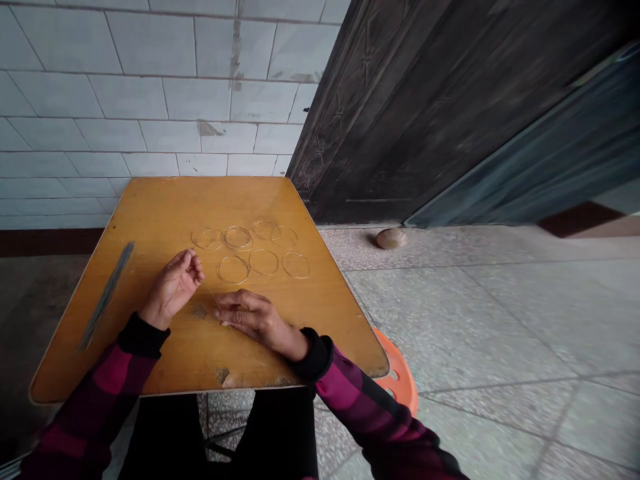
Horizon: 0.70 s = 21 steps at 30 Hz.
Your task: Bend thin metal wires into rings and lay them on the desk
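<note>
My right hand [253,315] is low over the table, thumb and fingers pinched on a thin wire [216,299]. The wire shows as a faint line slanting up towards my left hand [177,283]. That hand is raised with the palm turned inward and its fingers curled together; whether the wire's other end lies in them I cannot make out. Beyond both hands, several thin wire rings [263,275] lie flat, some overlapping. To the left of my left hand rests a long bundle of straight grey wires [107,293].
The wooden table [340,333] has a chipped front edge and stands near a white tiled wall [150,53]. An orange plastic stool [403,380] shows under its right corner. On the floor by the dark door [390,133] lies a rounded stone-like object [391,239].
</note>
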Motion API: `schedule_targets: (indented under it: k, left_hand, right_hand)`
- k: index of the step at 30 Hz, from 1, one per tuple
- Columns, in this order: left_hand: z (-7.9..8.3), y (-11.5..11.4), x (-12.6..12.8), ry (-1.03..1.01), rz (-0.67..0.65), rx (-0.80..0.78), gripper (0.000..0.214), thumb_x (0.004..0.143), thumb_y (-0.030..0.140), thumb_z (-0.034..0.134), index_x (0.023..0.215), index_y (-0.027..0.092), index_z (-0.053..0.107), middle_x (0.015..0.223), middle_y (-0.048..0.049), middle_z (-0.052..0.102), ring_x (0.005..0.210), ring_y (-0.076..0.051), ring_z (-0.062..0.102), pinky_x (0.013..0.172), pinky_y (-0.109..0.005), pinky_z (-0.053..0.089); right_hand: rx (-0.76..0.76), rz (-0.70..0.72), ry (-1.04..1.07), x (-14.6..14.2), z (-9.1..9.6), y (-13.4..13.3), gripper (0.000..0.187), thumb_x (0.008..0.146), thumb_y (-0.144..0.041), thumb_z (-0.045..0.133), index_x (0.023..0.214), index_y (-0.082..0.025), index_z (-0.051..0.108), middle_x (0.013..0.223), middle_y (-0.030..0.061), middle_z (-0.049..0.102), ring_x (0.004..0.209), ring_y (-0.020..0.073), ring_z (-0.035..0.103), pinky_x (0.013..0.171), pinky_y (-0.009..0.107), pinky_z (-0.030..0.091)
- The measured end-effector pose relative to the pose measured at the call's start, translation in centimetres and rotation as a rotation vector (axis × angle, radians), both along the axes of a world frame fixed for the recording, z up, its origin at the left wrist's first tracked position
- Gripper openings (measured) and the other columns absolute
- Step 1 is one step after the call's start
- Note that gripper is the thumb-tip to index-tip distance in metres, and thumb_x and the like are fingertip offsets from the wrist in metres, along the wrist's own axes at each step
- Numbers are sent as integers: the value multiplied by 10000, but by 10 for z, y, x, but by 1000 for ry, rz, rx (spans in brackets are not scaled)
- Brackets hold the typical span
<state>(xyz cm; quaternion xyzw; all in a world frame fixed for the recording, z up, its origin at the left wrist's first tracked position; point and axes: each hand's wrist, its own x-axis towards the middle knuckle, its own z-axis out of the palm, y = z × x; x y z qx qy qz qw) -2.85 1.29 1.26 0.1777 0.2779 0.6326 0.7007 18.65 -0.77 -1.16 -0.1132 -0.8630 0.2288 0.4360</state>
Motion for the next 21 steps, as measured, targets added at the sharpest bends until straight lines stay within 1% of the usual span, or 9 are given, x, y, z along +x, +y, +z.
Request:
schedule_targets:
  k: [3, 5, 7, 9, 12, 15, 17, 19, 21]
  left_hand:
    - [5, -1, -2, -102, 1, -20, 40, 821, 153, 684, 810, 165, 648, 740, 17, 640, 683, -82, 618, 649, -202, 522]
    - [10, -2, -3, -166, 14, -44, 110, 880, 147, 606, 776, 160, 639, 720, 17, 630, 655, -71, 611, 633, -188, 521]
    - [15, -4, -3, -216, 19, -55, 207, 928, 148, 528, 752, 158, 636, 683, 19, 608, 616, -57, 592, 601, -162, 509]
    - [18, -7, 0, -248, 12, -53, 278, 959, 159, 468, 741, 161, 640, 658, 18, 588, 592, -54, 577, 582, -153, 505]
    - [20, -12, 7, -264, -8, -54, 346, 981, 186, 416, 731, 167, 654, 666, 7, 592, 599, -64, 582, 597, -167, 524]
    - [17, -17, 15, -269, -29, -51, 335, 974, 211, 446, 724, 180, 667, 683, 3, 605, 623, -73, 594, 632, -184, 542]
    - [14, -20, 20, -263, -44, -42, 290, 952, 227, 502, 723, 192, 676, 689, 9, 609, 631, -75, 595, 645, -192, 546]
    - [11, -24, 24, -244, -66, -40, 245, 924, 245, 562, 715, 204, 682, 688, 17, 606, 626, -74, 585, 649, -198, 545]
    - [10, -27, 27, -215, -90, -48, 210, 888, 276, 624, 695, 214, 681, 680, 24, 594, 618, -72, 568, 648, -203, 540]
  right_hand:
    - [-209, 108, 39, 0, 5, 0, 277, 866, -164, 672, 1141, -182, 695, 1245, 133, 639, 1102, 174, 636, 900, 325, 558]
    - [-370, 166, 78, 1, 9, 1, 274, 841, -165, 702, 1108, -221, 714, 1265, 101, 646, 1093, 163, 646, 913, 331, 549]
    - [-521, 225, 155, 3, 11, 5, 252, 821, -178, 726, 1054, -276, 735, 1219, 52, 684, 1072, 148, 658, 913, 324, 541]
    - [-658, 286, 276, 5, 12, 9, 203, 804, -217, 749, 984, -310, 753, 1121, 13, 730, 1029, 135, 675, 903, 306, 537]
    - [-903, 357, 527, 5, 13, 13, 116, 762, -319, 784, 876, -310, 768, 980, -12, 762, 936, 131, 704, 872, 301, 549]
    - [-1217, 424, 757, 2, 14, 14, 125, 728, -370, 802, 825, -306, 756, 892, -45, 762, 921, 123, 713, 860, 293, 561]
    - [-1365, 473, 844, 0, 14, 16, 135, 736, -397, 792, 829, -314, 740, 843, -76, 754, 914, 107, 716, 884, 290, 557]
    - [-1420, 503, 893, 0, 12, 18, 165, 765, -465, 747, 830, -314, 724, 793, -93, 736, 863, 90, 717, 904, 298, 552]
    - [-1406, 501, 903, 1, 7, 20, 256, 800, -550, 672, 810, -296, 704, 721, -92, 694, 789, 78, 707, 889, 286, 554]
